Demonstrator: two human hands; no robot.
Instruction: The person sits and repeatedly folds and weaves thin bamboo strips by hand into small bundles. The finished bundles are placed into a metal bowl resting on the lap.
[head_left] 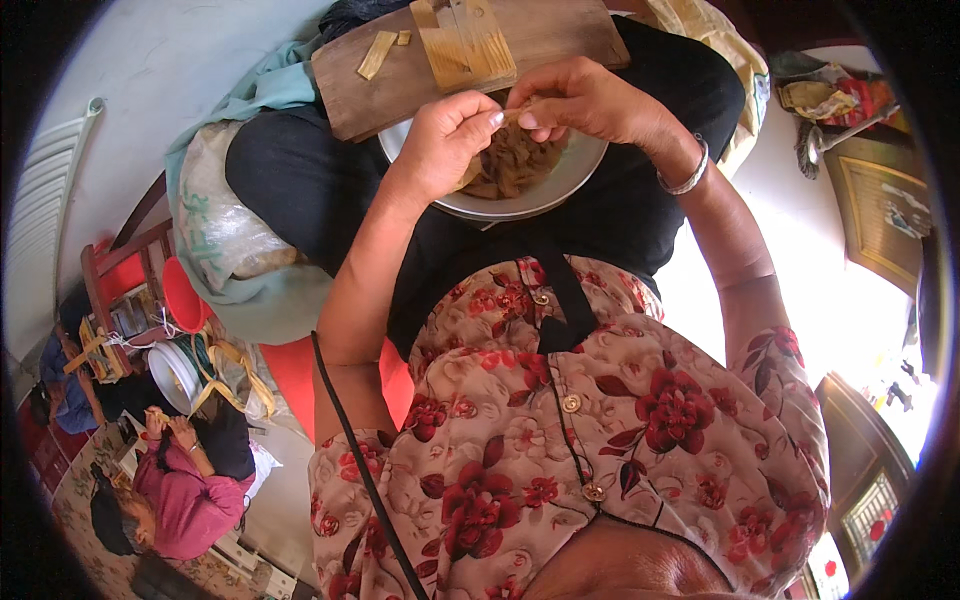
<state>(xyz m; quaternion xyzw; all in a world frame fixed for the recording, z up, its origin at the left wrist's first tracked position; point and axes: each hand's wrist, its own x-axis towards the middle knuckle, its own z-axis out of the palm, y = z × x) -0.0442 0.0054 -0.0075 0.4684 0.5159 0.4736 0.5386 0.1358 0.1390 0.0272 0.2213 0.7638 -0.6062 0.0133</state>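
Over a white basin in my lap, both hands meet fingertip to fingertip. My left hand is closed in a pinch, thumb against the bent fingers. My right hand, with a pale bracelet on its wrist, pinches from the other side. Between the fingertips is a small tan strip, mostly hidden by the fingers. Brown, soft-looking strips lie in the basin below; their exact kind is unclear. Just beyond the hands, a wooden board rests across the basin's far side.
On the board sit a yellowish wooden block with a metal piece and a small wooden stick. A clear plastic bag lies left of my knee. At lower left, another person sits near a red bowl and a white basin.
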